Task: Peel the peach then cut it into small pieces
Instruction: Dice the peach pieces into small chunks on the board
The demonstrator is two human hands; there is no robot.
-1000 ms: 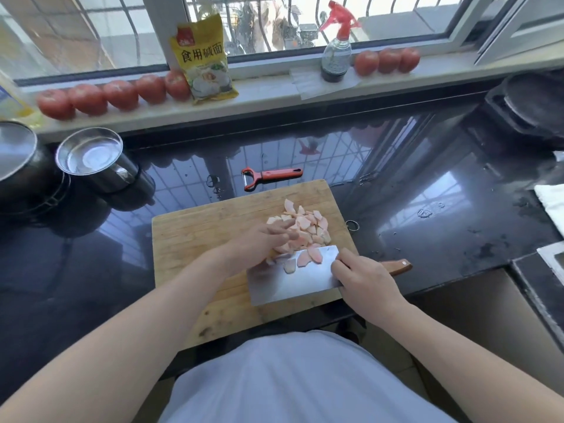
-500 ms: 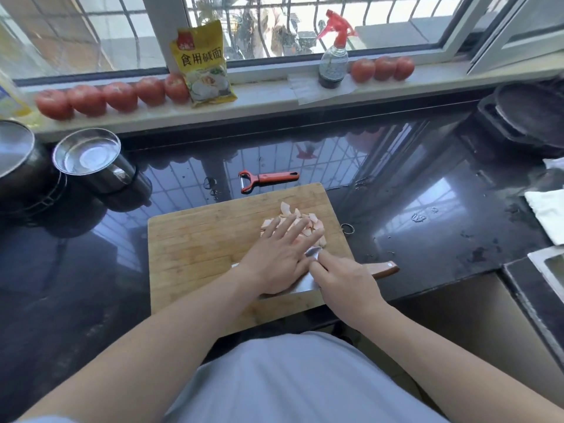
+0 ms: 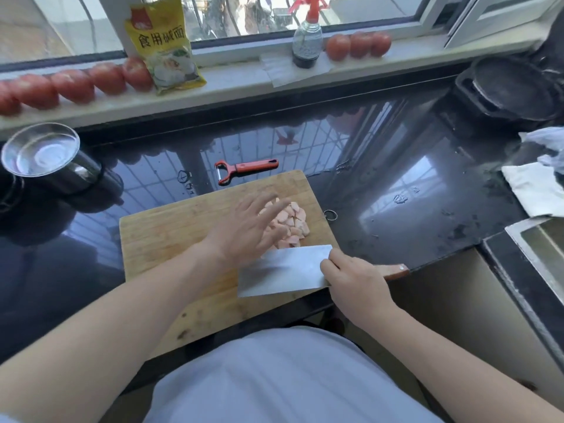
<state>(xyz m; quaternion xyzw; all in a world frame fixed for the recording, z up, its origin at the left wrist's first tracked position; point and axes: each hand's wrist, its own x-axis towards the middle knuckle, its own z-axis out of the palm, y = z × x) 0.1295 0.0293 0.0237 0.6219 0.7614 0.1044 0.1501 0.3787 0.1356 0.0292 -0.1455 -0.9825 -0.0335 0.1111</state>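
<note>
My left hand (image 3: 244,232) hovers flat over the pile of small pink-orange peach pieces (image 3: 291,224), its fingers (image 3: 268,203) straight and spread apart, blurred, so I cannot tell whether they touch the fruit. The pieces lie heaped on the far right part of the rectangular bamboo cutting board (image 3: 171,233), which sits on the glossy black stone desk (image 3: 381,178).

My right hand (image 3: 355,280) grips the broad steel cleaver (image 3: 283,271) where blade meets handle, fingers curled round it, with the brown wooden handle end (image 3: 396,270) sticking out past my knuckles. The blade lies nearly flat on the board, its far edge right against the near side of the peach pile, and my left palm overlaps its left corner.

Just beyond the board's far edge lies an orange-handled Y-shaped peeler (image 3: 244,170) on the desk. To the far left stands a shiny steel cup (image 3: 45,160). On the white windowsill a row of red tomatoes (image 3: 73,85) runs along the left, a yellow printed food packet (image 3: 164,47) leans against the window, a dark spray bottle with a red trigger (image 3: 306,38) stands near the middle, and three more tomatoes (image 3: 358,45) sit right of it. A white cloth (image 3: 537,190) lies at the desk's right edge.
</note>
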